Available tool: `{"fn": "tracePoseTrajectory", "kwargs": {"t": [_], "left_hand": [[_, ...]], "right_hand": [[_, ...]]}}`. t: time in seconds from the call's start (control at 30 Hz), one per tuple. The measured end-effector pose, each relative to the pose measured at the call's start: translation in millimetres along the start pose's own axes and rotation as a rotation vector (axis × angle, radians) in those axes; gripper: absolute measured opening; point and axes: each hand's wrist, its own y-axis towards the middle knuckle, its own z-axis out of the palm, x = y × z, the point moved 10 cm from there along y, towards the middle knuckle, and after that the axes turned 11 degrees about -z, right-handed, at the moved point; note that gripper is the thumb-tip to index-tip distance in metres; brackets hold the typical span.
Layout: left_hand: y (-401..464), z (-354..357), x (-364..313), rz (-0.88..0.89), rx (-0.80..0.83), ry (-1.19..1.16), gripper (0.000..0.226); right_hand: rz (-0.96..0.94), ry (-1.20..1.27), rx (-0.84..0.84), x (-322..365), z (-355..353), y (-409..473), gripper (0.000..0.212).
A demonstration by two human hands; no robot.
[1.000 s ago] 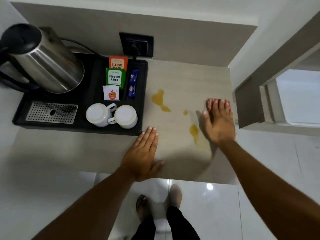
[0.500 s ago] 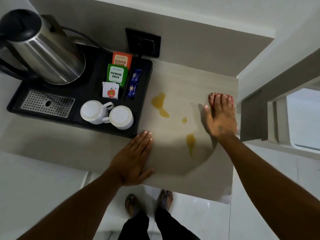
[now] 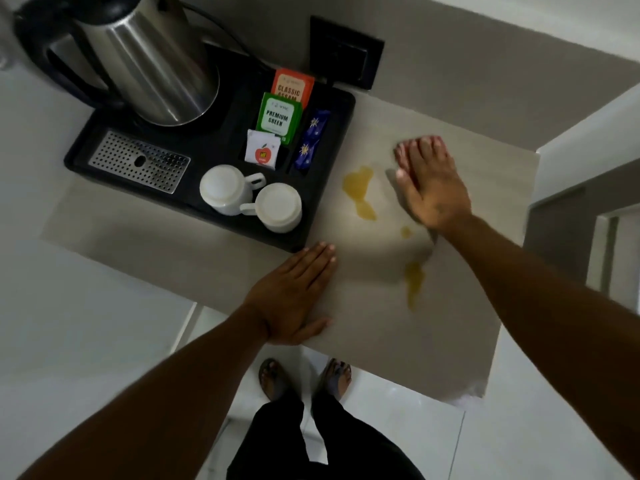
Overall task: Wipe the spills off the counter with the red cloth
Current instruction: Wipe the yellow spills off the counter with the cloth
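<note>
Yellow liquid lies on the beige counter (image 3: 485, 237) in three spots: a large spill (image 3: 358, 190), a small drop (image 3: 406, 232) and a long streak (image 3: 414, 282). My right hand (image 3: 431, 183) presses flat on the counter just right of the large spill. Only a thin reddish edge of the red cloth (image 3: 429, 137) shows past its fingertips; the rest is hidden under the palm. My left hand (image 3: 294, 296) rests flat and empty near the counter's front edge, fingers together, touching the tray's corner.
A black tray (image 3: 322, 202) at the left holds a steel kettle (image 3: 149, 64), two upturned white cups (image 3: 249, 199), tea sachets (image 3: 278, 114) and a metal drip grate (image 3: 138, 162). A wall socket (image 3: 343, 51) sits behind. Walls border the counter at back and right.
My right hand has slid left across the counter with the cloth, from the right edge to beside the large spill. My left hand has stayed in place. The camera has shifted.
</note>
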Motion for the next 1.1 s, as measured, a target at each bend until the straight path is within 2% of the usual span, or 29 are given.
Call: {"fn": "tracePoseTrajectory", "kwargs": {"t": [0.13,0.23,0.33,0.4,0.53,0.7,0.77,0.83,0.97,1.1], "left_hand": [[-0.9,-2.1,0.4,-0.002,-0.017,-0.024,0.097],[-2.1,-1.3,-1.3,-0.003,-0.015,-0.049,0.096],[0.5,-1.5,1.2,-0.011,-0.012,-0.022,0.098],[1.0,-4.7,1.2,-0.019,-0.018,-0.024,0.098],[-2.8,-8.2,-0.5,-0.012,-0.033,-0.053,0.096],[-1.0,-9.6,-1.0,-0.011,-0.027,-0.027,0.096],[-1.1,-8.9,-1.1,-0.008,-0.018,-0.021,0.096],[-1.5,-8.2,-1.2,-0.006,-0.021,-0.020,0.096],[-0.3,-8.0,1.7,-0.016,-0.031,-0.019,0.097],[-5.2,-13.1,-1.4,-0.022,-0.069,-0.031,0.094]], "right_hand": [[-0.081,0.029,0.028,38.4,-0.1,60.4,0.071],[-0.242,0.034,0.046,69.0,12.8,33.8,0.063],[-0.316,0.048,0.026,59.2,14.0,-2.6,0.059],[-0.304,0.060,0.010,51.4,8.9,16.1,0.059],[-0.148,0.095,0.032,67.7,12.5,58.1,0.058],[-0.398,0.069,0.042,98.5,20.0,-16.6,0.054],[-0.394,0.065,0.058,83.6,17.9,-30.6,0.053],[-0.313,0.070,0.061,70.2,13.8,-15.9,0.055],[-0.227,0.081,0.022,90.7,12.9,23.7,0.055],[-0.377,0.061,0.041,130.6,30.6,-24.8,0.049]]}}
